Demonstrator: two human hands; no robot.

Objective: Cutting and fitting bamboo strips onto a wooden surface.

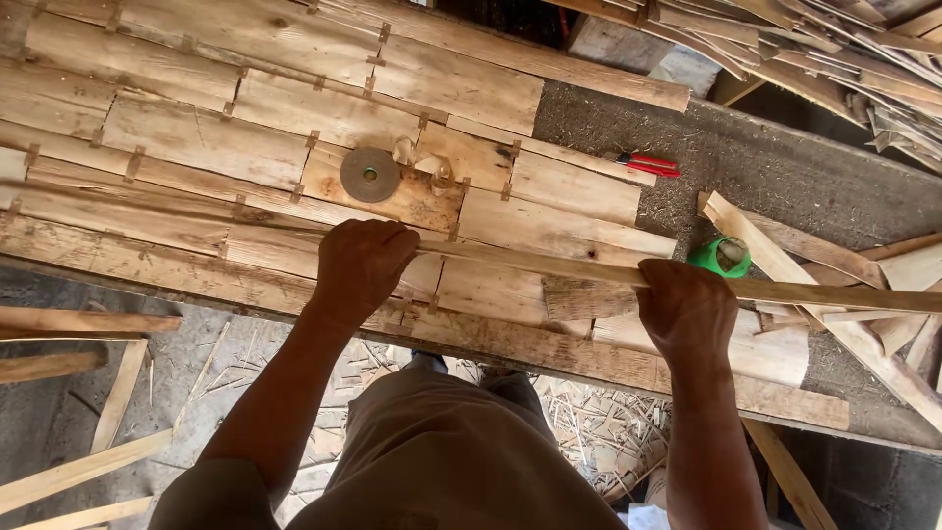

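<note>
A long thin wooden strip (549,265) runs across the workbench from left to right, lying over a panel of joined wood pieces (216,147). My left hand (361,267) is closed over the strip near its middle. My right hand (687,309) grips the same strip further right, close to the bench's near edge. Both fists press down on it. A round grey disc (370,175) with a green centre lies on the panel just beyond my left hand.
Red-handled pliers (648,164) lie on the grey bench surface at the back. A green tape roll (721,256) sits beyond my right hand. Loose wood slats (844,294) pile up at the right and top right. Shavings and offcuts (579,422) litter the floor below.
</note>
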